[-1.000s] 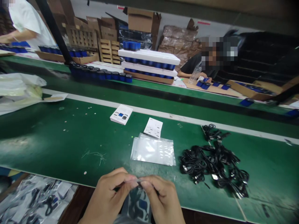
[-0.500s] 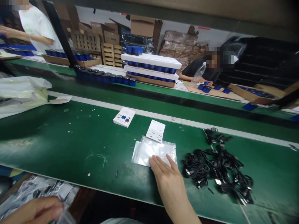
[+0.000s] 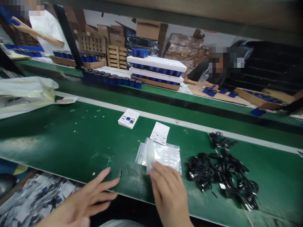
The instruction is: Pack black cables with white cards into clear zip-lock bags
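My right hand (image 3: 168,189) is at the near edge of a small stack of clear zip bags (image 3: 165,154) on the green table, its fingers pinched on one bag, which is lifted and bent up at its left side. My left hand (image 3: 87,201) hovers open over the table's front edge, fingers spread and holding nothing. Just behind the bags lies a white leaflet (image 3: 160,132). A white booklet with a blue picture (image 3: 128,118) lies further left. A heap of black coiled cables (image 3: 222,171) sits to the right of the bags.
A bin of filled clear bags (image 3: 33,198) is below the table's front edge at left. White plastic bags (image 3: 26,94) lie at the far left. Beyond a conveyor are trays of blue caps (image 3: 156,67) and two other people working.
My left hand came up from the lower left, empty now, and spread open over the table edge. My right hand drew back slightly and lifted one bag off the stack.
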The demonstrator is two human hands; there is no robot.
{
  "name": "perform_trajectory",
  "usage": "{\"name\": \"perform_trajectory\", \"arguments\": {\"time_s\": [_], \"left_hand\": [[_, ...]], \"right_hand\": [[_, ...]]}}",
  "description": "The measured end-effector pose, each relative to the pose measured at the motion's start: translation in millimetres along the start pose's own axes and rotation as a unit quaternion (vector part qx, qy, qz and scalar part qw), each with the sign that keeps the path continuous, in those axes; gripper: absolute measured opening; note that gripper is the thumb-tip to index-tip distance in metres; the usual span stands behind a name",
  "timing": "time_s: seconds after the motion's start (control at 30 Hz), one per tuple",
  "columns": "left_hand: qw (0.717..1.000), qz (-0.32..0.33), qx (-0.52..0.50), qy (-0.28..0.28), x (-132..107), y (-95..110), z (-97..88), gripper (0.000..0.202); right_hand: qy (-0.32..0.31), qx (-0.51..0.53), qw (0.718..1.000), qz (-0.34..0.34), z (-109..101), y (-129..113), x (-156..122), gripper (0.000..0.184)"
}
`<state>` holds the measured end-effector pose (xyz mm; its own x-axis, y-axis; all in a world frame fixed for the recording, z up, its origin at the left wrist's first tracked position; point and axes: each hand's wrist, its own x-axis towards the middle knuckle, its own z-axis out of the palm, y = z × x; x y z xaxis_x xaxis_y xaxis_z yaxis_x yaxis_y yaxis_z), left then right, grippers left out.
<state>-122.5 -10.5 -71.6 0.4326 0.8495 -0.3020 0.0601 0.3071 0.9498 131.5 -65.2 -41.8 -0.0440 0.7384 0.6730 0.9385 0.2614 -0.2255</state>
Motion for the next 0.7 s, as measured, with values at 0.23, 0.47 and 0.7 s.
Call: {"name": "perform_trajectory", "arguments": {"time_s": [0.23,0.47,0.7], "left_hand": [[0.989,-0.078,-0.122,0.017,34.9,35.5,104.8,0.066],[0.995,-0.034,-0.039,0.087,36.9,30.1,104.1,0.051],[0.922,0.191,0.218,0.258,27.6,27.0,95.5,0.045]], "right_hand": [[-0.039,0.121,0.991,-0.033,-3.5,-12.8,-7.7,0.016],[-0.014,0.461,0.78,0.423,-2.2,-5.7,-22.5,0.018],[-0.002,0.546,0.699,0.461,3.5,-8.7,-9.9,0.038]]}}
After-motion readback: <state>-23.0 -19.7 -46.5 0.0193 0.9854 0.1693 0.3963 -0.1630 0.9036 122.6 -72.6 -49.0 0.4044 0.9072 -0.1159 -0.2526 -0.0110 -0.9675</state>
